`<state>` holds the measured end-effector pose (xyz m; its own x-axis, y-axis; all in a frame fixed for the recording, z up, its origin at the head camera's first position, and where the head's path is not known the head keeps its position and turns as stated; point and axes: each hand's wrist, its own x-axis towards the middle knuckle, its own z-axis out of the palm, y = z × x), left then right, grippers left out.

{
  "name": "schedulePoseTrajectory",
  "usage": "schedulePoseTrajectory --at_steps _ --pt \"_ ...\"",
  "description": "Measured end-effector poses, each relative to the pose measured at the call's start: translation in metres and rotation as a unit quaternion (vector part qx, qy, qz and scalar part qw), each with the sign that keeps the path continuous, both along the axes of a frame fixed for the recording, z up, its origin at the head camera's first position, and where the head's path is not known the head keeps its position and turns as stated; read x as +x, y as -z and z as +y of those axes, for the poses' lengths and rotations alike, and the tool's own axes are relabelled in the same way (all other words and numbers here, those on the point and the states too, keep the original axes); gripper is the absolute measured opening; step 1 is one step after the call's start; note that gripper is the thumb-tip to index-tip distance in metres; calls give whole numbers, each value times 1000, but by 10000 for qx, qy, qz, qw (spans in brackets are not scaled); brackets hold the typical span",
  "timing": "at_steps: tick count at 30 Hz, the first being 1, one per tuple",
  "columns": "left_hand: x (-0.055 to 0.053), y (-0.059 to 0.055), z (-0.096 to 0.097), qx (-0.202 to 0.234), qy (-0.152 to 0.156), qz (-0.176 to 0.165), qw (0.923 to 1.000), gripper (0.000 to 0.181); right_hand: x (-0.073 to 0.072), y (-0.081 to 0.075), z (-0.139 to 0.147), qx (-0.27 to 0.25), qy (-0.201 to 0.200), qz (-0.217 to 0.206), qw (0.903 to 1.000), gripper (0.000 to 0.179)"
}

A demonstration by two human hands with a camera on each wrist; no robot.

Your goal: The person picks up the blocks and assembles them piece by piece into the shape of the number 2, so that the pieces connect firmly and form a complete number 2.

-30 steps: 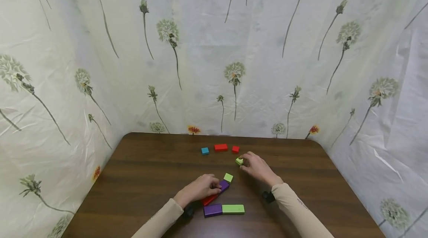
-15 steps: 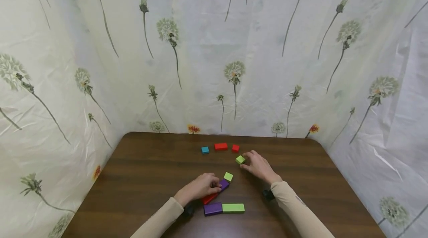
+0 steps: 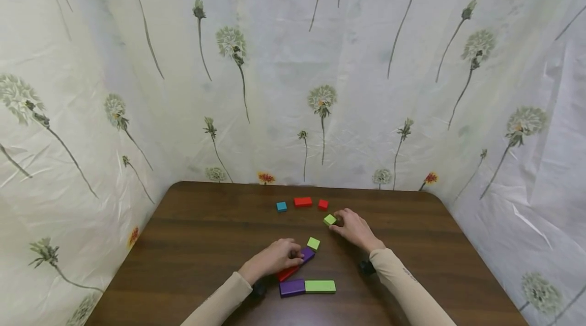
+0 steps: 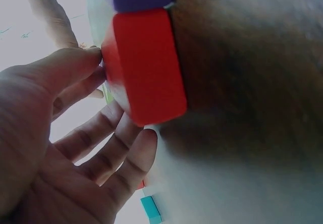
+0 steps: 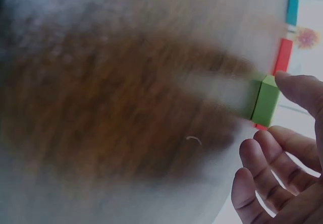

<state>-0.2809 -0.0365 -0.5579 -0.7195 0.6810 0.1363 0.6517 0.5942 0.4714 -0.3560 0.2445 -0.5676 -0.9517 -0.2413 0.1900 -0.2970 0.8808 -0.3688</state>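
In the head view my left hand point(image 3: 272, 257) has its thumb and index finger pinching the near end of a purple block point(image 3: 308, 255), where it meets a red block point(image 3: 287, 273). In the left wrist view that red block point(image 4: 151, 67) lies right at the thumb, the other fingers spread along it. A small green block point(image 3: 313, 243) sits at the purple block's far end. My right hand point(image 3: 354, 229) stays beside another small green block point(image 3: 329, 219), thumb and index parted around its near side. In the right wrist view the thumb tip overlaps this green block's point(image 5: 266, 100) corner.
A purple block point(image 3: 292, 288) and a long green block point(image 3: 320, 286) form a row nearest the person. Farther back lie a blue block point(image 3: 281, 206), a red block point(image 3: 302, 202) and a small red block point(image 3: 323, 205). A floral curtain point(image 3: 274, 87) surrounds the brown table point(image 3: 197, 244).
My right fingers have drawn slightly off the small green block, so more of its top shows; it has turned a little. My left hand stays in place.
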Motion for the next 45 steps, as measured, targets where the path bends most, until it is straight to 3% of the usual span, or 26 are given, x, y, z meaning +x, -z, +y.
schedulePoseTrajectory --at_steps 24,45 --pt "0 1 -1 77 40 -99 9999 5 -3 2 -2 -37 89 55 9999 29" --pt "-1 2 -2 86 99 -34 9999 7 2 0 -9 50 -239 145 9996 27"
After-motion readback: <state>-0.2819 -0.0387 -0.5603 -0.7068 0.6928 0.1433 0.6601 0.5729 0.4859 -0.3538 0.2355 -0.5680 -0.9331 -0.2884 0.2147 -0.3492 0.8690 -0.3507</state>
